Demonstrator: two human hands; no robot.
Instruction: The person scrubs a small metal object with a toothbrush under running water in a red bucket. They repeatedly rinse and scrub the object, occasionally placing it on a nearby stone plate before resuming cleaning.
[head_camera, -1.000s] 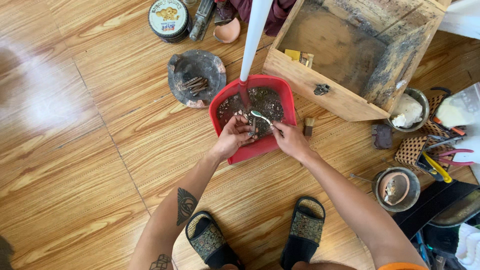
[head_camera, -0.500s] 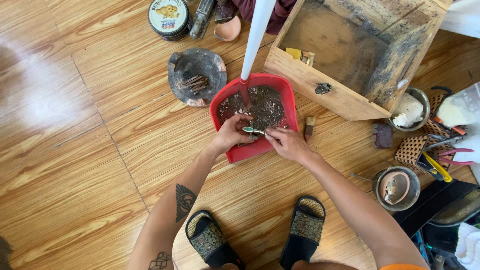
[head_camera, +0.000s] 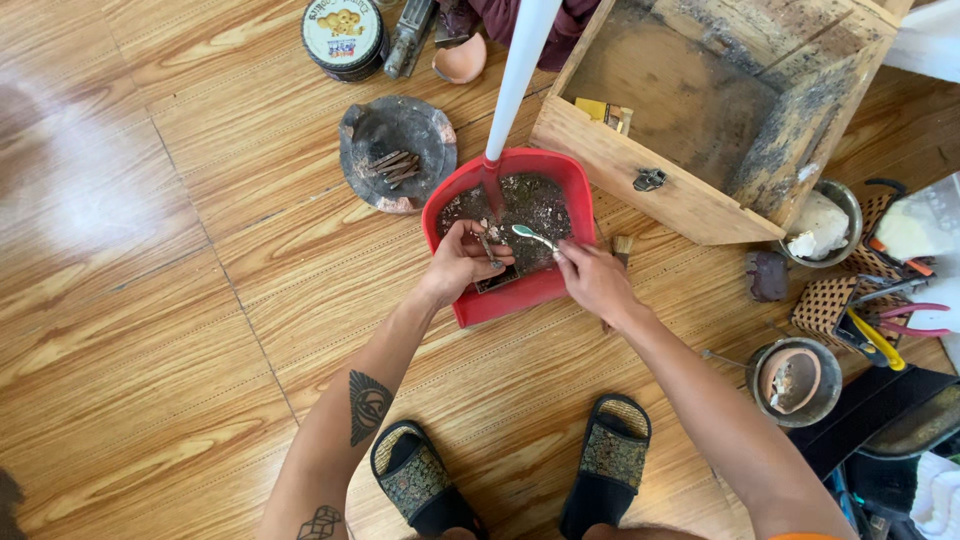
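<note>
I am looking down at a wooden floor (head_camera: 150, 330). A red dustpan (head_camera: 510, 290) lies flat on it, right in front of my feet, with its white handle (head_camera: 520, 70) sticking up toward the camera. The pan is full of dark dirt and small bits.

My left hand (head_camera: 462, 262) is curled over the near left part of the pan, and its fingers pinch a small dark nail-like piece. My right hand (head_camera: 595, 283) is at the near right edge of the pan, closed around a thin tool with a pale green tip (head_camera: 522, 232) that pokes out over the dirt. I cannot tell just what the tool is.

Just beside the far left corner of the pan sits a dark round dish (head_camera: 397, 152) with a few rusty nails (head_camera: 395, 166) in it. An open wooden box (head_camera: 720, 110) lies just beside the far right of the pan. A round tin with a lid (head_camera: 344, 35) is farther away, at the top.

What could go wrong: I think the tall handle could tip if a hand bumps it, and the dirt would spill on the floor. The small piece could slip from my fingers and get lost in the dirt. A rusty nail could also prick a finger.
</note>
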